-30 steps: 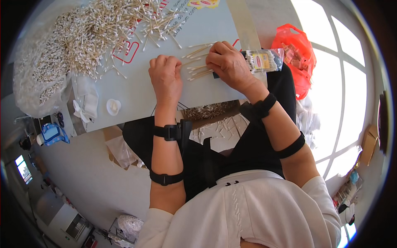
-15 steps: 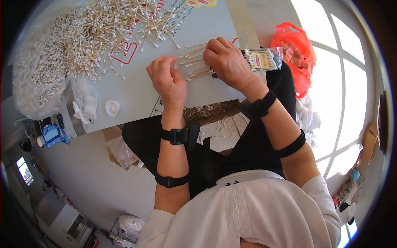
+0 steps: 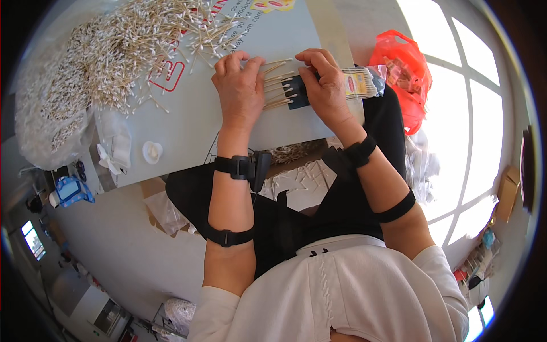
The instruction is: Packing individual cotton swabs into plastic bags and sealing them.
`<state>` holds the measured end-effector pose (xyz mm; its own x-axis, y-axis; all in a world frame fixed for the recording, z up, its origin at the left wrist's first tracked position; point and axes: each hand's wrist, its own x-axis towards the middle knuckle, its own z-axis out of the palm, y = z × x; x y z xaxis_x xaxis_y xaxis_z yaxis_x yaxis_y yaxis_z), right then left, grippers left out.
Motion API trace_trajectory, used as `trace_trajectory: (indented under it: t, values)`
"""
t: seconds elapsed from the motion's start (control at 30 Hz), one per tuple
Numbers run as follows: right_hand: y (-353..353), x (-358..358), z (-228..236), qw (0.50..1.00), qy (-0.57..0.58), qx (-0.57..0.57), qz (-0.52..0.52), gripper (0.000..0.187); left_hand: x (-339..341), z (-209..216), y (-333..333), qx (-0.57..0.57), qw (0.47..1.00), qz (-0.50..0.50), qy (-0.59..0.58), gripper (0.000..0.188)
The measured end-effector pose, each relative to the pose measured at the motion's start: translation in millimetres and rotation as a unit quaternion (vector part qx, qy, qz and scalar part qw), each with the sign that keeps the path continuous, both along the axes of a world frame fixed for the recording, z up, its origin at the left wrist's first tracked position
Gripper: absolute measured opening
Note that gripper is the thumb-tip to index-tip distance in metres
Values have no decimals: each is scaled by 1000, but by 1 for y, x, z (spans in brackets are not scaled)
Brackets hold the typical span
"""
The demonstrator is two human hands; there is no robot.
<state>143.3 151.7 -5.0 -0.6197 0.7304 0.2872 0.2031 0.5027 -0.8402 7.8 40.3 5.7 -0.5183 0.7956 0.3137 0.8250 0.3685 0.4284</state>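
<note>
Several cotton swabs (image 3: 276,86) with white tips lie in a loose row between my hands, their right ends over a dark flat strip (image 3: 297,94). My left hand (image 3: 239,88) is bent at their left ends, its fingers curled against the swabs and covering those ends. On the other side, my right hand (image 3: 325,85) hovers close to the right tips, thumb and fingers apart with nothing visible between them. Just right of it, partly behind the hand, lies a clear packet of swabs (image 3: 360,84) with a yellow and red label.
A large heap of loose swabs (image 3: 119,51) spills from a clear plastic bag at the table's left. A small white dish (image 3: 152,152) sits by the near edge. Beyond the table's right edge is a red plastic bag (image 3: 401,74). Beneath the table, swabs lie in a box (image 3: 293,153).
My left hand has moved right and up onto the swabs' left ends. The right hand has shifted right and spread its thumb from its fingers, uncovering the dark strip.
</note>
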Motion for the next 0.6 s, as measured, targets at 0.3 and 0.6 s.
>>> trace_trajectory:
  t: [0.3,0.6]
  values:
    - [-20,-10,-10,965,188,-186,2,30,31,-17,-23,219,944,68,-235,33]
    - [-31,-25,-18,956,207,-206,18,37,40,-18,2,332,836,50,-435,48]
